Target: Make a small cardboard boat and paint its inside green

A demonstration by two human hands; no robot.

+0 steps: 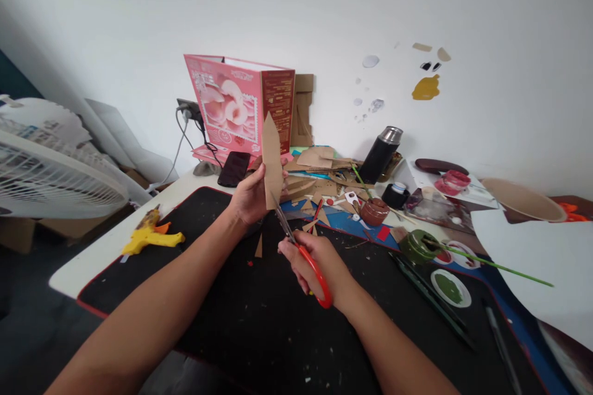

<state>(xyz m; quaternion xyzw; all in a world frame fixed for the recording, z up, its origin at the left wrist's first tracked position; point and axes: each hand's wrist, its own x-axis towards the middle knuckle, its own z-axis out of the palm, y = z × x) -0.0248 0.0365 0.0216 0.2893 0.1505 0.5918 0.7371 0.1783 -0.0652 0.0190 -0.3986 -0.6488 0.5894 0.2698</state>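
My left hand point(250, 194) grips a long strip of brown cardboard point(272, 154), held upright with its pointed end at the top. In my right hand point(319, 262) is a pair of scissors point(319, 278) with red handles. Their blades point up and left and meet the lower edge of the cardboard strip. How far the blades are apart is hard to make out. A thin cardboard sliver point(259, 245) lies on the black mat point(259, 321) below my left hand.
A yellow glue gun point(152, 236) lies at the left, near a phone point(234, 169) and a white fan point(60, 166). Behind stand a pink box point(236, 105) and cardboard scraps point(319, 182). To the right are a black flask point(380, 154), a green paint jar point(419, 247) and a paint lid point(450, 288).
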